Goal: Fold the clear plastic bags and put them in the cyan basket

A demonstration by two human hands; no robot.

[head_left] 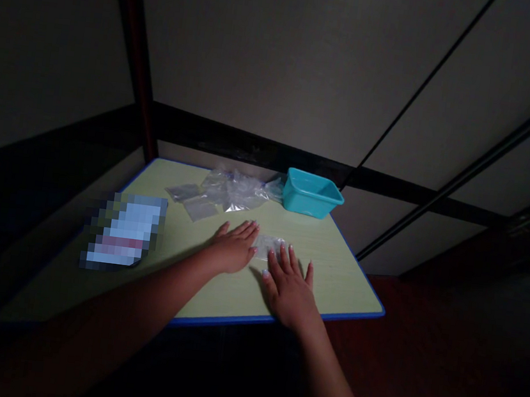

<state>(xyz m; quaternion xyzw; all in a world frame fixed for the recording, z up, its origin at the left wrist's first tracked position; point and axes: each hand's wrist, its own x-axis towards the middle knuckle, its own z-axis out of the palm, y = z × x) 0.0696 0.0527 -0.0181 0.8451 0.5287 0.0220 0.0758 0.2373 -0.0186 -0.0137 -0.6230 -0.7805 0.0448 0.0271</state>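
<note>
We rest left hand (234, 247) and right hand (291, 293), both spread, gripping nothing, at a bag (267, 246), nearly flat, we judge; far heap (233, 188) looks undone.

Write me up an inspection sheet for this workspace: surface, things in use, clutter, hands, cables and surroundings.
Surface: pale table with a blue edge.
Things in use: a small see-through bag lying flat on the table.
Clutter: crumpled and flat see-through plastic toward the back; a turquoise bin right of it; a pixelated item at the left, not identifiable.
Hands: left hand palm down at the bag's left end; right hand palm down, fingertips at its right end.
Cables: nothing seen.
Surroundings: dim light; panelled wall behind; dark reddish floor at the right.
</note>
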